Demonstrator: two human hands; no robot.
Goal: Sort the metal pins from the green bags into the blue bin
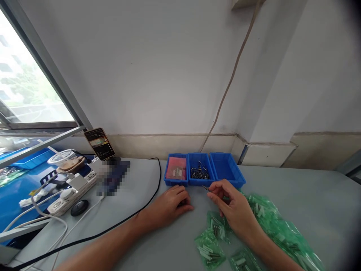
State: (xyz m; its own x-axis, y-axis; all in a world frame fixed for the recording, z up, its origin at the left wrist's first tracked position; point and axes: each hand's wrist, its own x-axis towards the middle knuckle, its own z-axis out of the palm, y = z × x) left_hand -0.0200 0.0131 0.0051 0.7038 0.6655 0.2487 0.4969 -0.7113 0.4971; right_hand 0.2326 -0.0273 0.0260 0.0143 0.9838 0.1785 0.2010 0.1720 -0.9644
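My right hand (227,199) pinches a small dark metal screw (205,187) between thumb and fingertips, just in front of the blue bins. The middle blue bin (192,182) holds a heap of similar screws (199,173). My left hand (175,202) rests on the grey table, fingers loosely bent and thumb apart, with nothing visible in it. Below my right hand lie small green plastic bags (209,251) with screws and pale plugs inside. A larger pile of green bags (282,235) lies to the right of my right wrist.
The left blue bin (175,183) contains a pink packet (176,166); the right blue bin (227,167) shows its bare floor. A black cable (124,219) crosses the table under my left forearm. A phone (100,143), a power strip (72,192) and a black mouse (79,207) are at left.
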